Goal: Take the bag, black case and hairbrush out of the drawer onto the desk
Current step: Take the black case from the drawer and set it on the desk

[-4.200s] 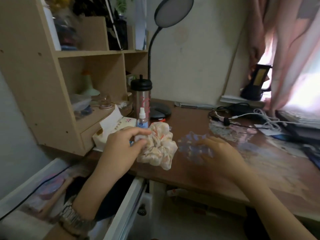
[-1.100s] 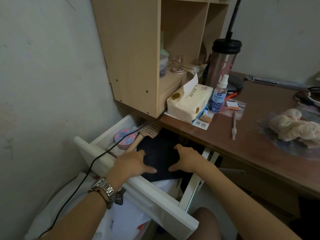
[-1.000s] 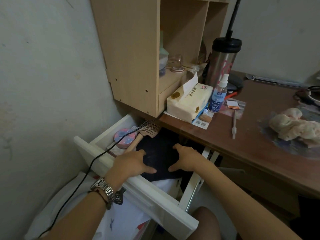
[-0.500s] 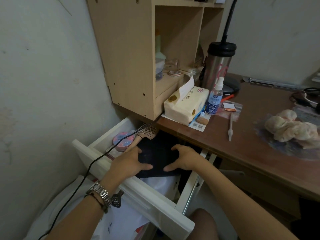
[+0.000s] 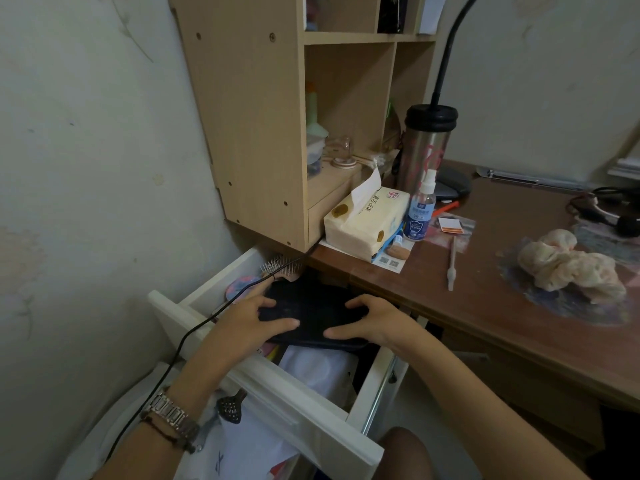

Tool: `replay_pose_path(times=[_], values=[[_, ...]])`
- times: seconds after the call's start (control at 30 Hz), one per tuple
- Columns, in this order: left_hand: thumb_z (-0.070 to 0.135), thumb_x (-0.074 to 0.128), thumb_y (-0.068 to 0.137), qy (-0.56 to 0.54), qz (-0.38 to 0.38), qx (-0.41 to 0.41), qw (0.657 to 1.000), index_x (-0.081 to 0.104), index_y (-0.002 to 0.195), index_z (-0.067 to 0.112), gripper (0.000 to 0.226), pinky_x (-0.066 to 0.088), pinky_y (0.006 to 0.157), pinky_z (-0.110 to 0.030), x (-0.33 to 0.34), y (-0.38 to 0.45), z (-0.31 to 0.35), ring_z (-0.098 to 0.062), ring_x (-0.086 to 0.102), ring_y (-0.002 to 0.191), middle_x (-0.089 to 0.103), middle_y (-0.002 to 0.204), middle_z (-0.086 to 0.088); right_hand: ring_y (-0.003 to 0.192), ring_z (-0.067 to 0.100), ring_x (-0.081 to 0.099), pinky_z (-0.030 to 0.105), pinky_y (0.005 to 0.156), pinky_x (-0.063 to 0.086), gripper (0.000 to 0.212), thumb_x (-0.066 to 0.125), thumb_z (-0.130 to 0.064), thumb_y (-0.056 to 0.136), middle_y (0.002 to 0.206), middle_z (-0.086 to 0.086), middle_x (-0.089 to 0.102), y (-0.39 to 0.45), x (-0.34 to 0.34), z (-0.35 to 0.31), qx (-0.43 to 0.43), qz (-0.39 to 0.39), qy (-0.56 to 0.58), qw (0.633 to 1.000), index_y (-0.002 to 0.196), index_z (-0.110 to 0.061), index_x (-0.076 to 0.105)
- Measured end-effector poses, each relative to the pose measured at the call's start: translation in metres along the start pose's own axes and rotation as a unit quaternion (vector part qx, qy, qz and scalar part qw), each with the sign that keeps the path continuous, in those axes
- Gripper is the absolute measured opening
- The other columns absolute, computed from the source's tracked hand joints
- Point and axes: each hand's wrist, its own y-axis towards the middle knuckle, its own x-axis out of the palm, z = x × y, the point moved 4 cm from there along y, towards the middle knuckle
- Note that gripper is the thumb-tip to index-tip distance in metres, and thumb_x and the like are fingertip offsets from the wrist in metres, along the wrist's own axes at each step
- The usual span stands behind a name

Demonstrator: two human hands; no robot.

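The white drawer [image 5: 277,386] stands pulled out under the desk's left end. A flat black case [image 5: 311,313] is held over its middle. My left hand [image 5: 249,323] grips the case's left edge and my right hand [image 5: 374,320] grips its right edge. Its near edge is raised, showing white paper [image 5: 311,368] below. The hairbrush [image 5: 282,266] lies at the drawer's back left, bristles up, handle partly hidden by my left hand. The cream floral cloth bag [image 5: 571,266] rests on the brown desk [image 5: 467,306] at the right.
A black cable [image 5: 194,334] runs across the drawer's left wall. A round pink tin [image 5: 240,287] sits beside the brush. On the desk stand a tissue pack [image 5: 363,223], a spray bottle [image 5: 420,211], a steel tumbler [image 5: 424,147] and a wooden shelf unit [image 5: 277,116]. My knee [image 5: 401,452] is below the drawer.
The bag went from my left hand onto the desk. Both hands then took the black case by its sides, and its near edge has now lifted off the drawer's contents.
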Motion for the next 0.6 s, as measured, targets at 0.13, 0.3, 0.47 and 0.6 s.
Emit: replay_pose_path(times=[0.13, 0.3, 0.47, 0.6], values=[[0.057, 0.072, 0.063, -0.020, 0.021, -0.004, 1.000, 0.055, 0.115, 0.034, 0.059, 0.041, 0.067, -0.017, -0.007, -0.014, -0.001, -0.003, 0.058, 0.090, 0.061, 0.108, 0.009, 0.095, 0.010, 0.053, 0.019, 0.067, 0.045, 0.079, 0.084, -0.047, 0.053, 0.110, -0.005, 0.049, -0.017, 0.002, -0.002, 0.000, -0.022, 0.045, 0.999, 0.120, -0.024, 0.049], [0.072, 0.064, 0.044, -0.041, 0.030, 0.000, 0.999, 0.056, 0.099, 0.044, 0.062, 0.040, 0.082, -0.026, -0.007, -0.040, 0.006, -0.010, 0.053, 0.106, 0.055, 0.112, 0.011, 0.090, 0.006, 0.048, 0.019, 0.069, 0.043, 0.082, 0.084, -0.048, 0.053, 0.099, -0.015, 0.044, -0.041, -0.001, -0.006, -0.004, -0.026, 0.051, 0.998, 0.123, -0.025, 0.048], [0.070, 0.064, 0.047, -0.029, 0.041, 0.023, 0.998, 0.057, 0.102, 0.039, 0.064, 0.040, 0.082, -0.027, -0.010, -0.067, 0.020, -0.011, 0.050, 0.111, 0.050, 0.128, 0.013, 0.092, 0.006, 0.047, 0.023, 0.075, 0.043, 0.091, 0.083, -0.058, 0.041, 0.100, -0.016, 0.043, -0.074, -0.007, -0.013, -0.007, -0.018, 0.030, 0.999, 0.121, -0.029, 0.049], [0.072, 0.063, 0.044, -0.053, 0.043, 0.041, 0.997, 0.058, 0.100, 0.040, 0.064, 0.045, 0.073, -0.022, -0.017, -0.087, 0.039, -0.005, 0.059, 0.093, 0.061, 0.112, 0.013, 0.101, 0.012, 0.050, 0.032, 0.089, 0.047, 0.090, 0.083, -0.059, 0.040, 0.105, -0.013, 0.045, -0.100, -0.015, -0.021, -0.019, -0.016, 0.032, 0.999, 0.119, -0.032, 0.050]])
